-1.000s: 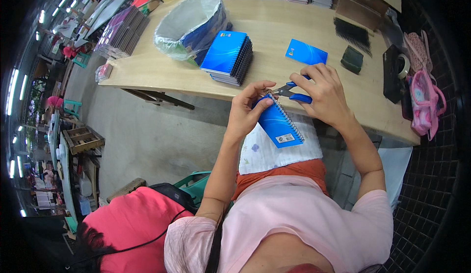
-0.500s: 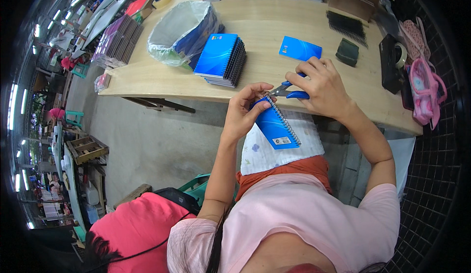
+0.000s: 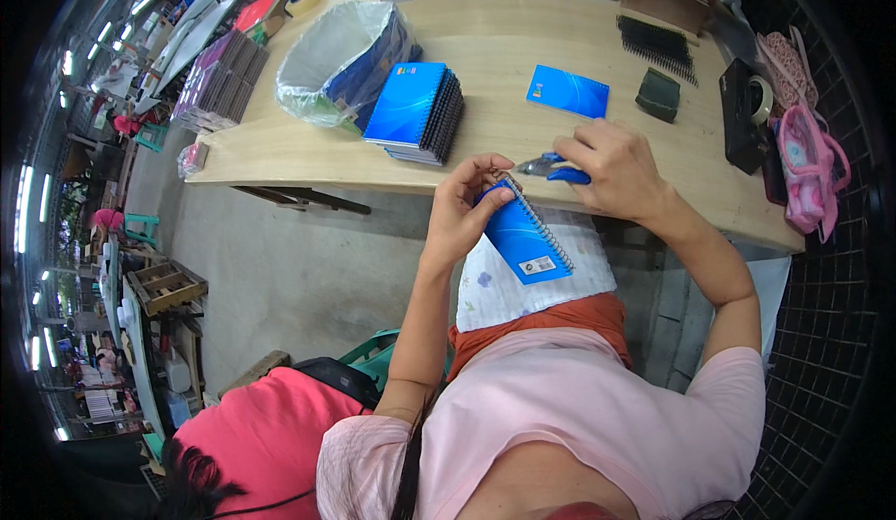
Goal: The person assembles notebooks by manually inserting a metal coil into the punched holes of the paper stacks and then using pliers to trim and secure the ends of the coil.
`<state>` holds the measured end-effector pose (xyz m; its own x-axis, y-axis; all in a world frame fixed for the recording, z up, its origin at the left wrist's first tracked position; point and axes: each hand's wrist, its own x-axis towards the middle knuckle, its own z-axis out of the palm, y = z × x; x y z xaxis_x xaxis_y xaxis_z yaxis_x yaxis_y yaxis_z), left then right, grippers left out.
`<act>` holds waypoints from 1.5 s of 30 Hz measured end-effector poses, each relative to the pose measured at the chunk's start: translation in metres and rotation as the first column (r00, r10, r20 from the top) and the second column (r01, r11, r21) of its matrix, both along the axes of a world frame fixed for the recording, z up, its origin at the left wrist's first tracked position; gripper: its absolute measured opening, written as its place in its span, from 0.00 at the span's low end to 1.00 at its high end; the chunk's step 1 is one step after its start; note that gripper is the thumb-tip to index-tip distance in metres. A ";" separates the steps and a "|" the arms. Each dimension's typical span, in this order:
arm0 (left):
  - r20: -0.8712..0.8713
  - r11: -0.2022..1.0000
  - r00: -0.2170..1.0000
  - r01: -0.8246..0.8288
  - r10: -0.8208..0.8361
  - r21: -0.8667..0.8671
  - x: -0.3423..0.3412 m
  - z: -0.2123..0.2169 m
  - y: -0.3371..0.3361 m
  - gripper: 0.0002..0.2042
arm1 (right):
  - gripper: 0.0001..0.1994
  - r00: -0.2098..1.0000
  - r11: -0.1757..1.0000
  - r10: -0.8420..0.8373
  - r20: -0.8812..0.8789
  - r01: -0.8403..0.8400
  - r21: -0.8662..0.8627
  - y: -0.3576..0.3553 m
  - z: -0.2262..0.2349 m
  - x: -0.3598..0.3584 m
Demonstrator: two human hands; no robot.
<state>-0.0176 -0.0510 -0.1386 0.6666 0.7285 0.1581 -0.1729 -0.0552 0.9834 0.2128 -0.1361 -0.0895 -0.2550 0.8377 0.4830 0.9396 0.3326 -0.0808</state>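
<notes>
My left hand [image 3: 469,204] is closed on the top corner of a small blue spiral notebook [image 3: 525,240], tilted over my lap with its wire coil on the right side. My right hand [image 3: 618,170] grips blue-handled pliers [image 3: 551,169], whose jaws point left, close to the coil's upper end. A small gap seems to lie between jaws and wire. Beyond my hands on the table are a stack of blue spiral notebooks [image 3: 415,114] and a flat blue cover or notebook [image 3: 569,91].
A plastic-lined bin [image 3: 341,67] stands on the wooden table [image 3: 504,39]. Stacks of notebooks line its far edge. Black coils [image 3: 656,46], a dark green block [image 3: 658,95], a black tape dispenser [image 3: 742,119] and a pink pouch [image 3: 805,175] lie right. A person in red [image 3: 271,436] is at lower left.
The pliers have drawn slightly back from the coil's end, and their handles have come closer together in my right hand. My left hand keeps the notebook nearly still.
</notes>
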 end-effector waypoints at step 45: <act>-0.213 0.465 0.413 -0.802 0.885 0.376 -0.066 0.079 0.395 0.20 | 0.22 0.790 0.842 -0.524 -0.319 0.538 -0.051 -0.013 -0.119 0.118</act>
<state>-0.0833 0.3443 -0.0598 -0.2405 0.9311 0.2742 0.3976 -0.1632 0.9029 0.3310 -0.1489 -0.2080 0.3911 0.7753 0.4959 0.8973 -0.2015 -0.3927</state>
